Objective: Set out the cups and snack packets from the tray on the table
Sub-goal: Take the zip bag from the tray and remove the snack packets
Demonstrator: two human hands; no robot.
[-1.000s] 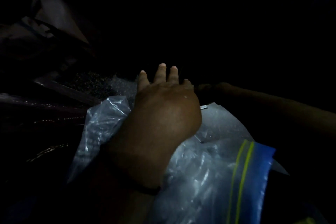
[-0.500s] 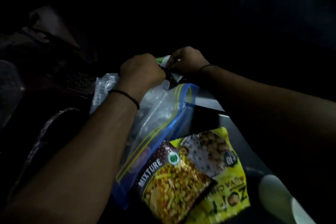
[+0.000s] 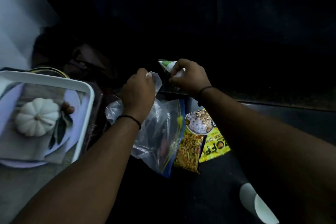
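My left hand [image 3: 139, 90] grips the top edge of a clear zip bag [image 3: 160, 132] with a blue and yellow seal strip. My right hand [image 3: 189, 76] is closed on a green and white snack packet [image 3: 166, 64] held just above and right of the bag's mouth. Two snack packets lie on the dark surface beside the bag: an orange mixture packet [image 3: 190, 152] partly over a yellow packet [image 3: 205, 132]. A white cup [image 3: 254, 203] lies on its side at the lower right.
A white-rimmed tray [image 3: 85, 118] at the left holds a plate and a white pumpkin ornament [image 3: 37, 116] with dark leaves. Dark bags sit behind the tray. A pale wall fills the upper left. The far side is too dark to read.
The view has swung so the tray at the left now shows. My hands have moved apart, the right one lifting the green and white packet away from the bag's mouth.
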